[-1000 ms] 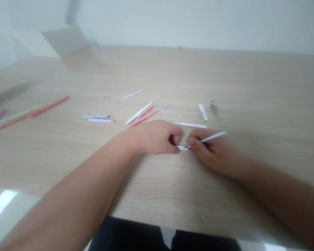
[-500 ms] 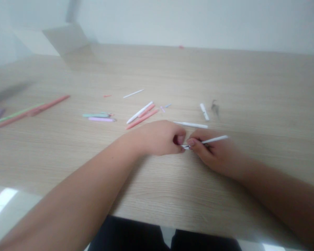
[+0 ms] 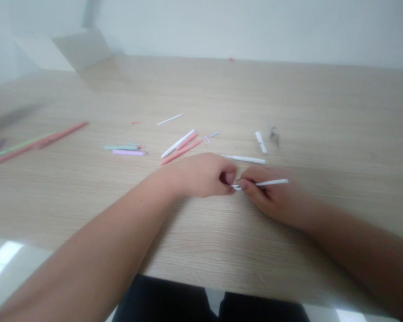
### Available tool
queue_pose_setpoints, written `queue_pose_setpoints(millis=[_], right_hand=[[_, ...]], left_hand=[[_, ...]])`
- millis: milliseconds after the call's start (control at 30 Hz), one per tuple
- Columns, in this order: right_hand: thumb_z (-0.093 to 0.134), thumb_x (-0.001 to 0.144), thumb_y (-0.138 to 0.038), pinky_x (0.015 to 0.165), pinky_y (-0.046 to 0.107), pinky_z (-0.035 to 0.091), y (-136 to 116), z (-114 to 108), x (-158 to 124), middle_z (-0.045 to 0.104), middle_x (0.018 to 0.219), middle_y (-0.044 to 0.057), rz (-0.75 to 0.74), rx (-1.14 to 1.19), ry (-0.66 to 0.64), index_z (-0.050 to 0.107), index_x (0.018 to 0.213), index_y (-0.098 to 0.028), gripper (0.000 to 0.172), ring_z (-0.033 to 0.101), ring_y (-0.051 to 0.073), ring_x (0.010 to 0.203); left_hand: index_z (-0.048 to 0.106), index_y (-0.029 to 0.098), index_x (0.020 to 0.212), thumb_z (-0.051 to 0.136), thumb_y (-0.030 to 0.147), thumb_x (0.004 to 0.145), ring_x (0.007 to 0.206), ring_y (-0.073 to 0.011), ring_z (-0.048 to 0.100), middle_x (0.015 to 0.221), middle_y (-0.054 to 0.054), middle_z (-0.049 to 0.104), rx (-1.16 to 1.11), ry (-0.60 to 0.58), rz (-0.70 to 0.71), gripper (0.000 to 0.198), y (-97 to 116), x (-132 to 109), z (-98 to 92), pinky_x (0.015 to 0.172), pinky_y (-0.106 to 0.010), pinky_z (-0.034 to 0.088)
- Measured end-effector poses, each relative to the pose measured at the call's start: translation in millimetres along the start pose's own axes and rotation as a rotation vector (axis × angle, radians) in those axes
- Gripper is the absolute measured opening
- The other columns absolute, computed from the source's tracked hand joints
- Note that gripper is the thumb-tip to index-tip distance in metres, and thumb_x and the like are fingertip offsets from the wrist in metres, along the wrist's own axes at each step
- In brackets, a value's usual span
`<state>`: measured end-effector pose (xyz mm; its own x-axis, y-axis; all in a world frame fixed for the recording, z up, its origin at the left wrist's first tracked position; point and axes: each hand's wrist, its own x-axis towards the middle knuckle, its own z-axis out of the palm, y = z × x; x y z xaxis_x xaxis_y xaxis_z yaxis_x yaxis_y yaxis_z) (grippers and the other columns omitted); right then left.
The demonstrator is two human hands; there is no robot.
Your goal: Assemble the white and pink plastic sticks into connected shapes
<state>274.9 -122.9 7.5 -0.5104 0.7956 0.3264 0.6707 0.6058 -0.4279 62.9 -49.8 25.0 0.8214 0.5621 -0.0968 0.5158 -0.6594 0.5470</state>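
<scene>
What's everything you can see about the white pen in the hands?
The white pen is a thin, smooth tube that looks like plastic. It points sideways, nearly level, above the table, pinched in the right hand. Its other end sits by the left hand; whether that hand touches it is unclear.

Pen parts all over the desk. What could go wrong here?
The white pen body is held only in the right hand's fingertips, so it might slip where the left hand meets its tip. The loose white pen part nearby could get knocked and roll along the wooden desk.
</scene>
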Motion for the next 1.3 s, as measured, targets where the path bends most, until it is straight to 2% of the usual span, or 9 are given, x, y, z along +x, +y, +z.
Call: queue_pose_setpoints(millis=[200, 600, 800, 1067, 1300], right_hand=[[0.049, 0.105, -0.03, 0.066, 0.031, 0.043, 1.3, -0.4, 0.5, 0.069, 0.081, 0.004, 0.005, 0.0, -0.014, 0.061, 0.087, -0.023, 0.023, 0.061, 0.019, 0.073], [0.048, 0.106, -0.037, 0.061, 0.031, 0.039, 1.3, -1.8, 0.1, 0.063, 0.072, 0.002, 0.075, -0.019, -0.05, 0.058, 0.08, -0.023, 0.031, 0.056, 0.018, 0.066], [0.045, 0.105, -0.042, 0.055, 0.031, 0.032, 0.8, -2.8, -1.8, 0.058, 0.064, 0.001, 0.179, -0.001, 0.028, 0.053, 0.072, -0.023, 0.038, 0.049, 0.016, 0.057], [0.049, 0.105, -0.041, 0.058, 0.03, 0.035, 4.4, -0.1, -0.7, 0.061, 0.067, 0.0, 0.166, 0.025, -0.003, 0.061, 0.079, -0.022, 0.034, 0.054, 0.016, 0.061], [0.049, 0.105, -0.04, 0.061, 0.03, 0.037, 5.7, -1.4, 0.8, 0.062, 0.069, 0.0, 0.132, 0.05, -0.022, 0.061, 0.079, -0.021, 0.035, 0.054, 0.016, 0.063]], left_hand=[[0.068, 0.021, 0.083, 0.066, 0.041, 0.086, 0.071, -0.0145, 0.058, 0.076, 0.002, 0.068, -0.003, 0.001, 0.007, 0.02, -1.4, 0.0, 0.8, 0.065, -0.029, 0.035], [0.068, 0.021, 0.082, 0.067, 0.04, 0.086, 0.07, -0.0144, 0.058, 0.076, 0.002, 0.068, 0.008, -0.005, 0.0, 0.019, 0.6, -0.3, -0.6, 0.063, -0.029, 0.034], [0.069, 0.021, 0.083, 0.068, 0.041, 0.085, 0.069, -0.014, 0.058, 0.077, 0.002, 0.068, 0.003, -0.006, -0.007, 0.02, 0.9, 0.1, -0.2, 0.063, -0.029, 0.034], [0.068, 0.021, 0.084, 0.066, 0.041, 0.086, 0.07, -0.0149, 0.058, 0.079, 0.001, 0.069, 0.003, -0.005, 0.0, 0.02, -0.9, 1.0, 1.1, 0.064, -0.029, 0.034], [0.069, 0.021, 0.084, 0.067, 0.041, 0.086, 0.07, -0.0149, 0.058, 0.077, 0.001, 0.068, -0.008, -0.004, 0.002, 0.02, -0.5, 0.8, 0.1, 0.063, -0.029, 0.034]])
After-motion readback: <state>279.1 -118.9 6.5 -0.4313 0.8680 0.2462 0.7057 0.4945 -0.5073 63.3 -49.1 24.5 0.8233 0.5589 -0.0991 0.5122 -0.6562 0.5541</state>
